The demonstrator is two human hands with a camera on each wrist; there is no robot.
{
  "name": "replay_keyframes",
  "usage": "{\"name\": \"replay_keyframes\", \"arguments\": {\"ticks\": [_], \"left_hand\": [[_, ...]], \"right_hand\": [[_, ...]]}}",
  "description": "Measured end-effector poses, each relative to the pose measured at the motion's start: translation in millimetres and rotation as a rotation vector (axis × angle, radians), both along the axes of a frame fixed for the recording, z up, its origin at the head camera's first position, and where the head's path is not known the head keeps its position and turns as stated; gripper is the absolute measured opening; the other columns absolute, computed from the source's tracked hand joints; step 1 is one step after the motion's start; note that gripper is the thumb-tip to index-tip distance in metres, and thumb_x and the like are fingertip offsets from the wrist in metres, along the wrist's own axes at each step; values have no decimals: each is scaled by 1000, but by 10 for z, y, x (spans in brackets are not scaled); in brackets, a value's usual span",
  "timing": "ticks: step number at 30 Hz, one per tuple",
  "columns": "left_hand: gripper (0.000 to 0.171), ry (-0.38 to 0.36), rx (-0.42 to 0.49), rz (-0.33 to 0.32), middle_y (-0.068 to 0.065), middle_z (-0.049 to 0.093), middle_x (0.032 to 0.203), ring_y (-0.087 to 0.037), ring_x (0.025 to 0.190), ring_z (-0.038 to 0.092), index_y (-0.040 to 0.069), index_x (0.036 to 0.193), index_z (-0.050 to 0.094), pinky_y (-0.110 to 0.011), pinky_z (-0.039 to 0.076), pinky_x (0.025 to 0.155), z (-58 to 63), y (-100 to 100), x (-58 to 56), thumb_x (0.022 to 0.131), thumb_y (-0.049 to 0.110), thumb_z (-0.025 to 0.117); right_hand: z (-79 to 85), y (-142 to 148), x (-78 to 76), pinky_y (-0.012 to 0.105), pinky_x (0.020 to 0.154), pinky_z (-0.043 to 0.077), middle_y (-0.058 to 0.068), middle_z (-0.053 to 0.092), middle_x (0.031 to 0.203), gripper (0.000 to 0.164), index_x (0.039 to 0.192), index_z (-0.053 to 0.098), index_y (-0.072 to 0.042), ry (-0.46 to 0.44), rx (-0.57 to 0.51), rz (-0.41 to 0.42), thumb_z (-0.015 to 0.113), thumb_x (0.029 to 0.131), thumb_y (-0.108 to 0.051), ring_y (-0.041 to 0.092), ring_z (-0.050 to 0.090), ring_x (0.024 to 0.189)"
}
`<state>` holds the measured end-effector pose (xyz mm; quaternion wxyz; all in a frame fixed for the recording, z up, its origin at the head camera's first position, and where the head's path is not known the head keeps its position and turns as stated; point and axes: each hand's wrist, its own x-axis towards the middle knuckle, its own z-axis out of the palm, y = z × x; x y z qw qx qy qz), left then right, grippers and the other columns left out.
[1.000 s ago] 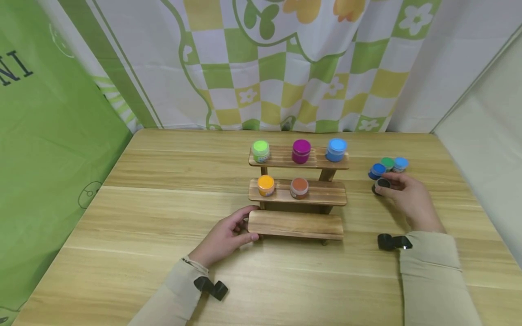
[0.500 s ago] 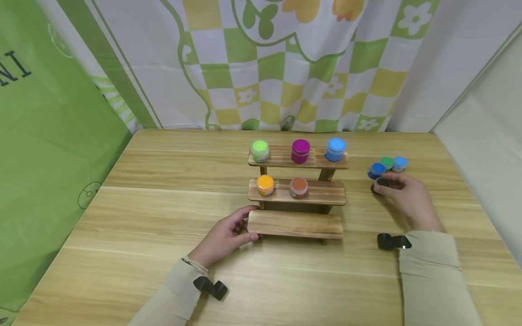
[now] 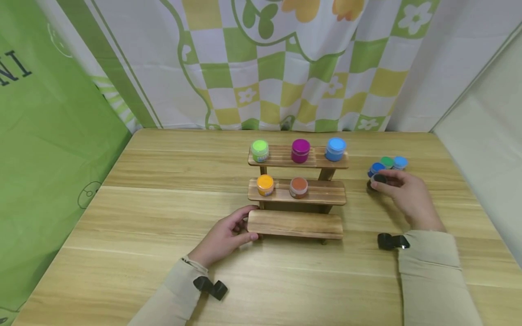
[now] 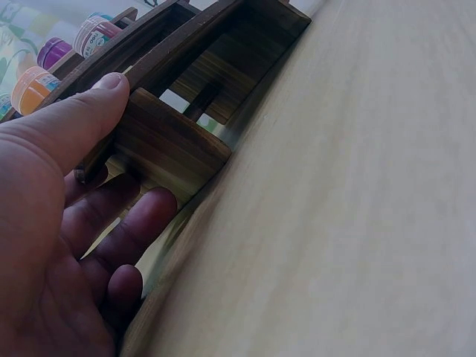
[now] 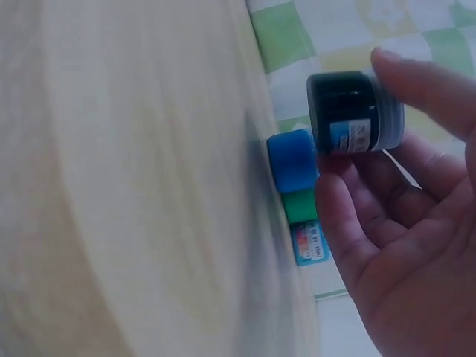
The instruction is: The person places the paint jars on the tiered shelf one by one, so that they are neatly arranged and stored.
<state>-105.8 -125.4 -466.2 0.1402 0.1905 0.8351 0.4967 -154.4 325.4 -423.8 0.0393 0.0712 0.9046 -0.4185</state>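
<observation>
My right hand (image 3: 411, 197) pinches a small black paint jar (image 5: 343, 111) between thumb and fingers. In the right wrist view a gap shows between the jar and the tabletop. My left hand (image 3: 222, 237) grips the left end of the bottom step of a three-step wooden display stand (image 3: 295, 224), thumb at its front edge and fingers curled at its side. Light green (image 3: 260, 151), purple (image 3: 300, 151) and light blue (image 3: 335, 149) jars stand on the top step. The middle step carries an orange jar (image 3: 265, 185) and a brown jar (image 3: 299, 188).
Just behind the right hand, a dark blue jar (image 3: 376, 169), a green jar (image 3: 387, 162) and a light blue jar (image 3: 400, 163) stand close together on the wooden table (image 3: 163, 190). A patterned curtain (image 3: 277, 86) hangs along the table's back edge.
My right hand has raised the black jar and shifted it slightly back and left. My left hand keeps its place on the stand.
</observation>
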Motion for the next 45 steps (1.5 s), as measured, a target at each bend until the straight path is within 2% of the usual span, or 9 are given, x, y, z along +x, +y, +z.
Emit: {"name": "replay_keyframes", "arguments": {"ticks": [3, 8, 10, 13, 15, 23, 30, 35, 45], "left_hand": [[67, 2, 1, -2, 0, 66, 116, -17, 93, 62, 26, 149, 48, -32, 52, 78, -2, -1, -1, 89, 31, 77], [66, 4, 4, -5, 0, 66, 116, -17, 93, 62, 26, 149, 47, -33, 52, 77, 0, -3, 0, 90, 32, 76], [67, 3, 5, -6, 0, 66, 116, -17, 93, 62, 26, 149, 47, -33, 52, 77, 2, -4, 1, 90, 32, 76], [67, 3, 6, -6, 0, 66, 114, -17, 92, 62, 26, 149, 47, -33, 52, 77, 4, -5, 1, 90, 32, 76], [66, 4, 5, -6, 0, 66, 114, -17, 92, 62, 26, 149, 47, -32, 52, 76, 5, -6, 1, 90, 33, 76], [67, 5, -1, -4, 1, 66, 115, -17, 92, 62, 26, 149, 47, -33, 52, 77, 11, -8, 2, 90, 32, 76], [67, 2, -5, 1, 1, 66, 115, -17, 93, 62, 26, 149, 47, -33, 52, 78, 19, -5, 6, 89, 32, 77], [67, 0, -7, 2, 1, 66, 115, -17, 93, 61, 26, 149, 47, -33, 52, 78, 22, -2, 9, 89, 33, 77], [67, -2, 0, 1, 1, 65, 116, -16, 93, 61, 26, 149, 47, -32, 52, 78, 30, -3, 17, 90, 33, 76]], "right_hand": [[23, -17, 9, 59, 101, 36, 24, 55, 135, 67, 140, 53, -2, 16, -18, 6, 64, 96, -50, 38, 47, 124], [79, -58, 19, 29, 88, 43, 16, 56, 133, 66, 138, 56, -4, 39, -31, 10, 65, 94, -52, 17, 51, 111], [104, -72, 23, 20, 81, 43, 7, 59, 127, 65, 137, 57, -4, 47, -45, 9, 67, 93, -51, 10, 52, 105], [156, -96, 42, 13, 76, 44, -6, 61, 116, 62, 134, 58, -3, 64, -67, 15, 70, 93, -48, 3, 53, 99], [194, -114, 59, 13, 76, 45, -15, 59, 110, 60, 132, 59, -2, 75, -85, 20, 71, 92, -45, 1, 54, 98], [326, -194, 127, 13, 74, 47, -19, 62, 106, 51, 127, 61, -5, 118, -111, 39, 75, 91, -38, -1, 58, 95], [475, -282, 198, 17, 71, 49, -9, 64, 108, 55, 128, 63, -8, 124, -39, 54, 76, 89, -44, 4, 59, 92], [588, -355, 255, 17, 73, 49, -5, 65, 112, 57, 127, 64, -14, 117, -4, 48, 76, 86, -50, 2, 61, 93], [689, -528, 303, 14, 73, 47, 5, 69, 105, 45, 120, 69, -10, 222, 39, 178, 82, 85, -36, 1, 63, 88]]}}
